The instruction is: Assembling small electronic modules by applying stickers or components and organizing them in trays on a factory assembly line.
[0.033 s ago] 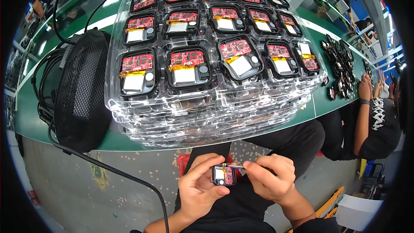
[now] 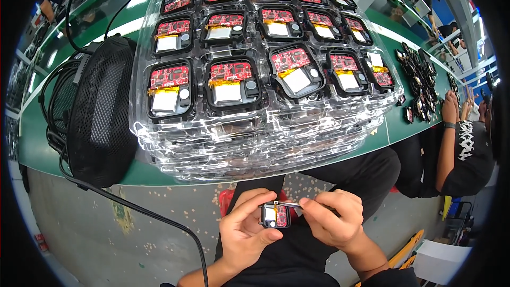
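Observation:
Above my lap, my left hand grips a small black watch-shaped housing by its edges, between thumb and fingers. The housing's open side faces up and shows a red circuit board, a white battery, yellow tape and a round silver part. My right hand is closed in a pinch on slim metal tweezers. Their tip reaches the upper edge of the housing, near the end of the yellow tape. Whether the tip grips anything there is too small to tell.
A stack of clear plastic trays on the green bench holds several similar housings. At left lie a black mesh bag and cables. To the right are a pile of dark parts and a co-worker's arm.

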Action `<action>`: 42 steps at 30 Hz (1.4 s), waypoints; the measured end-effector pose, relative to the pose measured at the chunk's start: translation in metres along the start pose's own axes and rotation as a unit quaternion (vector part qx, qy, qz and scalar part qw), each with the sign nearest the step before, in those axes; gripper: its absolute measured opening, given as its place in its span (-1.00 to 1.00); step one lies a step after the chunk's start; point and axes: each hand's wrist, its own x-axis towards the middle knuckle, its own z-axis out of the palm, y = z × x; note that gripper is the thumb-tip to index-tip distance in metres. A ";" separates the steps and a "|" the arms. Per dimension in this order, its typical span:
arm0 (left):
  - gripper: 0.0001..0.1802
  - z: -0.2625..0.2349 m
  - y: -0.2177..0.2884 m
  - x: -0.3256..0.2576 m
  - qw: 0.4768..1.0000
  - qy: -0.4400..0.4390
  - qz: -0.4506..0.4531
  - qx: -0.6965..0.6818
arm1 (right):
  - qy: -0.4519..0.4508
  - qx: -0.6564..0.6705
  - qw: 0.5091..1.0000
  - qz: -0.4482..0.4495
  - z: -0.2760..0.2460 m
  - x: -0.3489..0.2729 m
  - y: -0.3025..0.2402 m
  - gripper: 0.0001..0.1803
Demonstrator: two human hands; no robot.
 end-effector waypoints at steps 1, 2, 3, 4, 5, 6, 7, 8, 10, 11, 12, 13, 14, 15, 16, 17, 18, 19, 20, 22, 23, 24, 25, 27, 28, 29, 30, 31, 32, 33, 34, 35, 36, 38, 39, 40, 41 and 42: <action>-0.27 -0.001 0.000 0.001 1.000 -0.001 -0.002 0.002 | -0.006 -0.016 1.000 -0.017 -0.001 -0.001 0.001 -0.62; -0.27 0.002 0.002 0.001 1.000 -0.001 -0.002 0.001 | -0.012 -0.031 0.999 -0.033 -0.001 -0.001 0.002 -0.63; -0.21 0.006 0.006 0.001 0.999 0.028 -0.021 0.019 | -0.012 -0.031 0.999 -0.033 -0.001 -0.001 0.002 -0.63; -0.14 0.009 0.008 0.002 0.997 0.057 -0.040 0.036 | -0.013 -0.035 0.999 -0.039 -0.001 -0.002 0.001 -0.64; -0.14 0.011 0.009 0.002 0.997 0.057 -0.040 0.036 | -0.013 -0.039 0.998 -0.045 -0.001 -0.002 0.001 -0.64; -0.14 0.011 0.009 0.003 0.997 0.058 -0.042 0.028 | -0.013 -0.038 0.998 -0.045 0.000 -0.002 0.001 -0.64; -0.14 0.012 0.009 0.003 0.997 0.058 -0.043 0.019 | -0.014 -0.037 0.998 -0.049 0.000 -0.002 0.001 -0.65; -0.14 0.009 0.007 0.002 0.997 0.059 -0.043 0.020 | -0.015 -0.037 0.998 -0.053 0.001 -0.002 0.001 -0.66; -0.26 0.002 0.001 0.001 1.000 0.001 -0.009 -0.013 | -0.022 -0.027 0.999 -0.042 0.000 -0.002 0.000 -0.65; -0.26 0.002 0.001 0.001 1.000 0.001 -0.009 -0.013 | -0.028 -0.018 0.999 -0.031 0.000 -0.002 -0.001 -0.64; -0.25 0.002 0.001 0.001 1.000 0.002 -0.014 -0.021 | -0.028 -0.018 0.999 -0.031 0.001 -0.002 -0.001 -0.64; -0.25 0.002 0.001 0.001 0.999 0.002 -0.019 -0.029 | -0.020 0.020 1.000 -0.001 0.003 -0.002 -0.001 -0.64; -0.25 0.003 0.002 0.001 0.999 0.002 -0.019 -0.029 | -0.013 0.057 0.998 0.029 0.004 -0.002 -0.002 -0.64; -0.22 0.004 0.002 0.001 0.999 0.022 -0.023 -0.010 | -0.013 0.057 0.998 0.029 0.005 -0.001 -0.003 -0.64; -0.17 0.005 0.003 0.002 0.999 0.042 -0.028 0.009 | -0.017 0.099 0.993 0.062 0.005 0.000 -0.004 -0.65; -0.17 0.004 0.002 0.001 0.999 0.042 -0.028 0.008 | -0.021 0.140 0.985 0.094 0.005 0.001 -0.005 -0.65; -0.22 0.003 0.001 0.001 1.000 0.018 -0.016 -0.006 | -0.021 0.141 0.985 0.094 0.005 0.001 -0.005 -0.65; -0.25 0.002 0.001 0.000 1.000 -0.007 -0.005 -0.021 | -0.024 0.134 0.986 0.097 0.005 0.002 -0.004 -0.66; -0.25 0.002 0.002 0.001 1.000 -0.007 -0.004 -0.020 | -0.026 0.126 0.987 0.101 0.004 0.002 -0.004 -0.68; -0.26 0.003 0.004 0.000 1.000 -0.004 -0.019 -0.015 | -0.026 0.082 0.994 0.074 0.003 0.002 -0.004 -0.68; -0.26 0.002 0.002 0.000 1.000 -0.004 -0.019 -0.015 | -0.026 0.038 0.998 0.047 0.002 0.001 -0.004 -0.69; -0.26 0.001 0.000 0.000 1.000 -0.003 -0.016 -0.009 | -0.026 0.038 0.998 0.048 0.002 0.001 -0.005 -0.69; -0.26 0.000 -0.001 -0.001 1.000 -0.002 -0.012 -0.003 | -0.024 0.029 0.998 0.047 0.002 0.001 -0.006 -0.70; -0.27 0.000 0.000 -0.001 1.000 0.001 -0.016 -0.009 | -0.022 0.020 0.998 0.046 0.002 0.001 -0.007 -0.71; -0.27 0.000 0.001 -0.001 1.000 0.004 -0.019 -0.014 | -0.023 0.014 0.999 0.043 0.001 0.000 -0.006 -0.71; -0.27 0.002 0.003 0.000 1.000 0.004 -0.019 -0.014 | -0.023 0.008 0.999 0.039 0.001 0.000 -0.006 -0.72; -0.28 0.004 0.004 0.001 1.000 -0.002 -0.017 -0.013 | -0.023 0.008 0.999 0.039 0.001 -0.001 -0.006 -0.72; -0.28 0.005 0.005 0.002 1.000 -0.009 -0.016 -0.011 | -0.021 0.006 0.999 0.038 0.001 -0.002 -0.006 -0.72; -0.28 0.005 0.005 0.002 1.000 -0.008 -0.016 -0.011 | -0.018 0.004 0.999 0.037 0.001 -0.002 -0.006 -0.72; -0.28 0.004 0.005 0.002 1.000 -0.013 -0.014 -0.005 | -0.019 0.005 0.999 0.037 0.001 -0.003 -0.006 -0.72; -0.29 0.004 0.005 0.002 1.000 -0.017 -0.011 0.002 | -0.019 0.006 0.999 0.039 0.001 -0.003 -0.007 -0.72; -0.29 0.004 0.006 0.002 1.000 -0.017 -0.011 0.002 | -0.019 0.007 0.999 0.041 0.001 -0.004 -0.007 -0.72; -0.29 0.004 0.006 0.002 1.000 -0.015 -0.015 0.005 | -0.019 0.007 0.999 0.041 0.002 -0.005 -0.007 -0.72; -0.29 0.005 0.006 0.001 1.000 -0.013 -0.019 0.007 | -0.012 0.009 0.999 0.044 0.003 -0.005 -0.008 -0.72; -0.29 0.006 0.005 0.001 1.000 -0.005 -0.021 -0.001 | -0.013 0.009 0.999 0.044 0.002 -0.006 -0.008 -0.72; -0.28 0.007 0.005 0.001 1.000 0.001 -0.023 -0.009 | -0.017 0.000 0.999 0.038 0.002 -0.006 -0.008 -0.72; -0.28 0.007 0.005 0.001 1.000 0.001 -0.023 -0.009 | -0.022 -0.010 0.999 0.033 0.002 -0.006 -0.008 -0.71; -0.28 0.008 0.004 0.001 1.000 0.004 -0.022 -0.013 | -0.022 -0.009 0.999 0.033 0.002 -0.005 -0.008 -0.71</action>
